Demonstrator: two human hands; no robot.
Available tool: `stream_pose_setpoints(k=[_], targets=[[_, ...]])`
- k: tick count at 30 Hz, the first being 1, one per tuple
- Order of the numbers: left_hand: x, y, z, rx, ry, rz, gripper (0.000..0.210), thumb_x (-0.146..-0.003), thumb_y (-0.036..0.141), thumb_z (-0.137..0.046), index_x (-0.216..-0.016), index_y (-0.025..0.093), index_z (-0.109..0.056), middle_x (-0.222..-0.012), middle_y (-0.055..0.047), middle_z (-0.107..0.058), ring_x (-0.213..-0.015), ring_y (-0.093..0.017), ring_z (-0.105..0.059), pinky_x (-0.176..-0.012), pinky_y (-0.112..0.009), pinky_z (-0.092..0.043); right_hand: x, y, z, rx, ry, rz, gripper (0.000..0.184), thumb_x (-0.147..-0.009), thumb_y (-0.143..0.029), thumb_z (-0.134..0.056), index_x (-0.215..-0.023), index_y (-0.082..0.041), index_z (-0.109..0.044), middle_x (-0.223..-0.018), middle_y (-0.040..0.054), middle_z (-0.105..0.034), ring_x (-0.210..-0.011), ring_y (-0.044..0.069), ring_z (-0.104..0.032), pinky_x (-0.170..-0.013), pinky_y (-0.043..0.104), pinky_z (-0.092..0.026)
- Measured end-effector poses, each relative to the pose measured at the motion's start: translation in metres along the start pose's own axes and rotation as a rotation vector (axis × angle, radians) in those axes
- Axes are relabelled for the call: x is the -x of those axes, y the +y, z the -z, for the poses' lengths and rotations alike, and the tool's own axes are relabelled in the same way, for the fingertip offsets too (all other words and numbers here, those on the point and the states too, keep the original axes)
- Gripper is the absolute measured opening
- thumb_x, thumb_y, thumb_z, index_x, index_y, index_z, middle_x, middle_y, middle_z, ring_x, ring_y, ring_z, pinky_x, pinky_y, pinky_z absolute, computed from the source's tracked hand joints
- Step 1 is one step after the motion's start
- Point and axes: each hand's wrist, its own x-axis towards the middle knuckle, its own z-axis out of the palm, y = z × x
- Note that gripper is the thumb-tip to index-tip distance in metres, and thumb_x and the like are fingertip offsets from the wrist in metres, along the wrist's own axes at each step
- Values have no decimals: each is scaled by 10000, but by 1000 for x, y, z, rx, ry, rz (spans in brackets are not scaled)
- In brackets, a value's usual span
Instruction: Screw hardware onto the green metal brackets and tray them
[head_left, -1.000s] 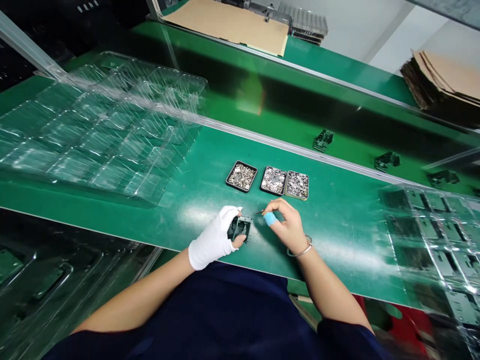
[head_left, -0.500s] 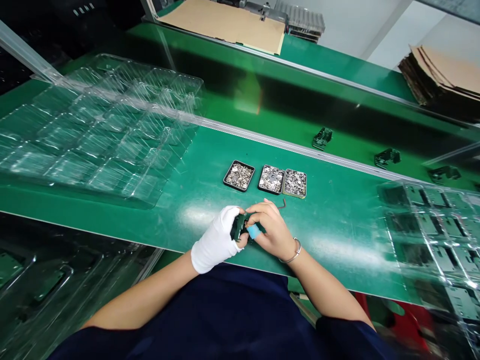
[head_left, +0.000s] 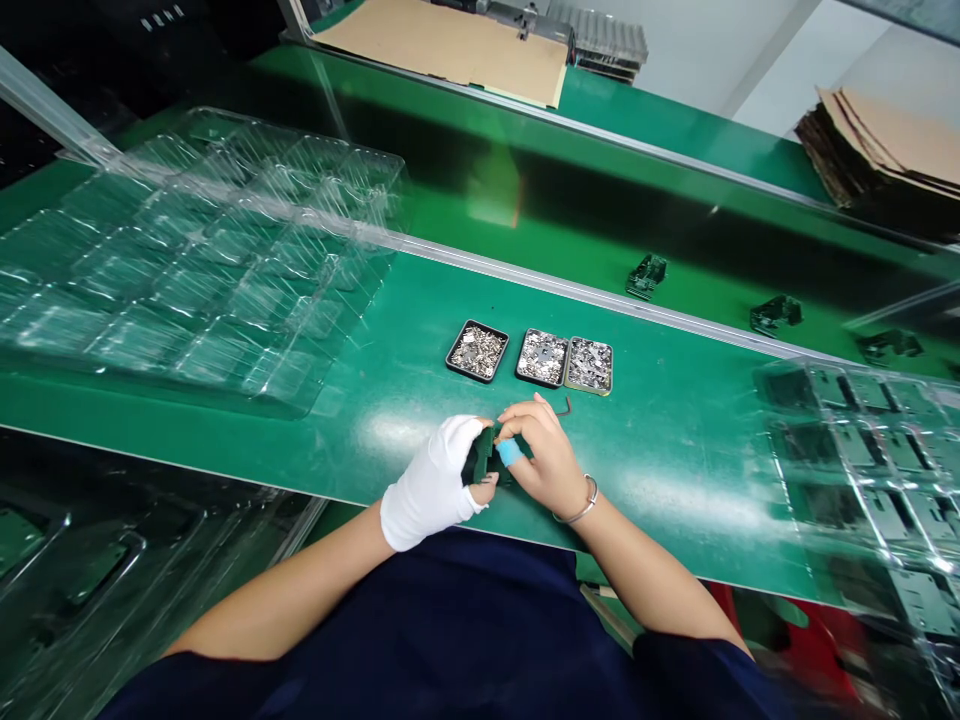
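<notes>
My left hand (head_left: 439,478), in a white glove with bare fingertips, grips a small dark green part (head_left: 482,456) just above the front of the bench. Beside it, my right hand (head_left: 541,452) has its fingers pinched at the part's right side. A blue wrap covers one of its fingers, and what lies between the fingertips is too small to make out. Just behind the hands sit small trays of metal pieces: a black tray (head_left: 478,351) on the left, a second tray (head_left: 541,357) and a third tray (head_left: 589,365) side by side. A hex key (head_left: 565,406) lies near my right fingers.
A clear compartment tray (head_left: 202,260) covers the bench's left side. Another clear tray (head_left: 870,450) holding green parts is at the right. Several dark parts (head_left: 646,275) lie beyond the metal rail (head_left: 525,283). Cardboard sheets (head_left: 885,140) are stacked at the back right.
The green part has turned slightly within my left hand, and the left thumb has shifted a little. My right fingers have moved slightly at the part's edge.
</notes>
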Motion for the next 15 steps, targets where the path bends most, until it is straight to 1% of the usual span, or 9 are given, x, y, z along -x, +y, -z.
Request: stream_pose_setpoints(k=[2,3,7,9,13,15], targets=[[-2,0,1,46,-20,17,389,-774,296,-540,-1124,155,-447,-1035,-116,-565,-973,-259,-585,-827,-417,-521,-1,2,-1,-6,-1,-20,89,-867,-173,-460,-852,-217,-536,-951,50,-611,-953,177,-573,-1043,477,-310],[-2,-1,1,49,-12,20,385,-782,288,-532,-1133,158,-445,-1042,-114,-566,-980,-253,-586,-838,-417,-521,-2,2,-1,-9,2,-28,89,-870,-172,-461,-851,-218,-535,-944,46,-611,-945,175,-572,-1037,470,-318],[-6,-1,-3,-5,74,10,362,-824,188,-477,-1184,166,-445,-1152,-132,-565,-1108,-251,-557,-936,-432,-487,-2,2,-3,-31,46,-36,57,-870,-189,-482,-855,-222,-526,-927,36,-615,-935,170,-580,-1039,461,-322],[-9,-2,-5,-27,106,-7,340,-833,141,-459,-1170,176,-473,-1167,-125,-583,-1152,-244,-544,-961,-426,-477,-1,1,-3,-33,64,-36,38,-866,-202,-491,-857,-225,-520,-915,33,-620,-931,171,-585,-1040,460,-326],[-16,-6,-4,-51,126,-72,266,-821,138,-475,-1071,189,-553,-1032,-85,-657,-1047,-226,-610,-898,-386,-509,0,-2,-4,-29,62,-40,41,-862,-208,-482,-857,-230,-516,-903,28,-628,-919,170,-597,-1039,462,-334],[-19,-7,-2,-74,122,-89,256,-810,148,-478,-1044,189,-574,-1011,-83,-667,-994,-226,-629,-859,-380,-519,0,-2,-4,-36,57,-43,53,-861,-199,-472,-862,-230,-514,-902,27,-631,-911,166,-603,-1040,461,-337]])
